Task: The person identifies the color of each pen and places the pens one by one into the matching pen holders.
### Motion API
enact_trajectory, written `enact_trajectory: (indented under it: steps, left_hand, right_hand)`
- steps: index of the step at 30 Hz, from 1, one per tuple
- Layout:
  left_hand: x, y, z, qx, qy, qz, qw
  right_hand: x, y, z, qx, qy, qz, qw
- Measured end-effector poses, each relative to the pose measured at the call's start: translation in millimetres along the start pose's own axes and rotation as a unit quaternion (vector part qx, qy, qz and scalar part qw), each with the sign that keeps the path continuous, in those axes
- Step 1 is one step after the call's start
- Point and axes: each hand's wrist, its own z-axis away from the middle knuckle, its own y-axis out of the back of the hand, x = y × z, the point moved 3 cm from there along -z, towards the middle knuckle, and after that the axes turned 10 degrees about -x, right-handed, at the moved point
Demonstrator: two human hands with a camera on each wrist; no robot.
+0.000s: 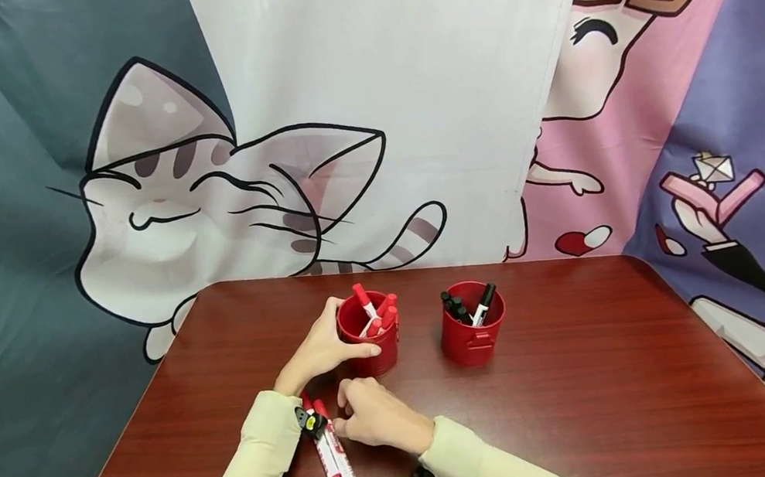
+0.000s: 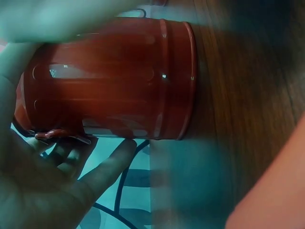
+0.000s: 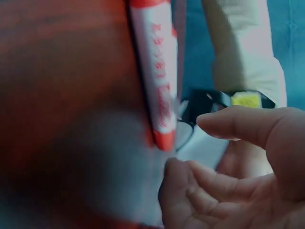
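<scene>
My left hand grips the side of a red metal bucket, thumb across its front. Several red-capped markers stand tilted inside it. In the left wrist view the bucket lies sideways across the picture, fingers around it. Two red and white markers lie side by side on the table below the left wrist. Just right of them is my right hand, fingers loosely bent, holding nothing. The right wrist view shows a marker beyond the fingertips, with thumb and fingers apart.
A second red bucket with several black markers stands to the right of the first. Both are on a reddish-brown wooden table. A cartoon-printed cloth hangs behind the table's far edge.
</scene>
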Motion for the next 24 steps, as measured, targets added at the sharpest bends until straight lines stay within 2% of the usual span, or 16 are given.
enact_trajectory:
  steps: [7,12,19,24]
  left_hand:
    - [-39.0,-2.2,-13.9,0.025,0.018,-0.027,0.9992]
    - [-37.9,-1.0,-13.4,0.026,0.028,-0.031,0.9988]
    - [-36.3,-1.1,-13.7,0.026,0.029,-0.032,0.9987]
    - [-38.3,-2.0,-14.8,0.024,0.036,-0.024,0.9988]
  right_hand:
    - [-5,-18,-5.1,-0.011,-0.059,0.043,0.9973]
    - [-12,-20,-4.6,-0.028,-0.069,0.072,0.9946]
    - [-9,-18,-1.2,0.008,-0.07,0.15,0.9862]
    - [-1,-14,2.0,-0.005,-0.089,0.135,0.9868]
